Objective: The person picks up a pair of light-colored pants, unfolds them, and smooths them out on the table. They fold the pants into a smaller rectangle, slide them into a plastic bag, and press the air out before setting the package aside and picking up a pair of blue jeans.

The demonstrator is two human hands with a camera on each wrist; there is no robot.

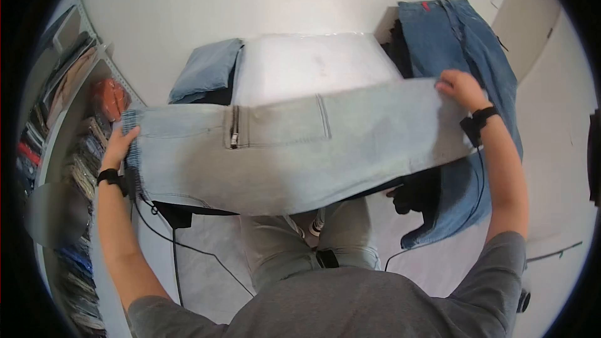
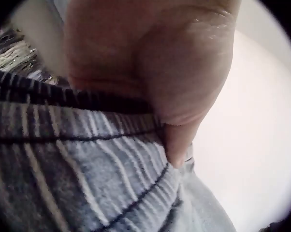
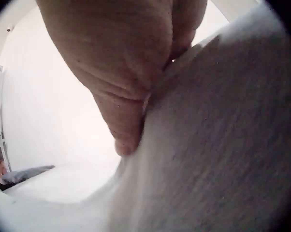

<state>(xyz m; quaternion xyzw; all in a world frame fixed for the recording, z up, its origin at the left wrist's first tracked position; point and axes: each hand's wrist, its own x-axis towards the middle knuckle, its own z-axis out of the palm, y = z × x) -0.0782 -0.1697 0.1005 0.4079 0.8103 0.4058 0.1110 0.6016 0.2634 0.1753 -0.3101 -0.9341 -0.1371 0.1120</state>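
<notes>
A pair of pale-blue jeans (image 1: 275, 163), lying lengthwise as one long panel, stretches between my two hands above my lap. The jeans have a ribbed elastic end (image 2: 87, 164) on the left and a patch pocket with a dark zip (image 1: 235, 128) near the middle. My left hand (image 1: 118, 147) grips the ribbed end, its thumb on the outer face. At the far right, my right hand (image 1: 462, 91) pinches the upper corner of the plain end, with the thumb (image 3: 123, 130) against the cloth. The rest of the right fingers are mostly hidden in the right wrist view.
Behind the jeans is a white table (image 1: 313, 62). Folded denim (image 1: 206, 69) lies at its left, and darker blue jeans (image 1: 444, 37) drape over its right side. Shelves (image 1: 75, 144) packed with bagged clothes stand on my left. Black cables (image 1: 194, 250) hang from my wrists.
</notes>
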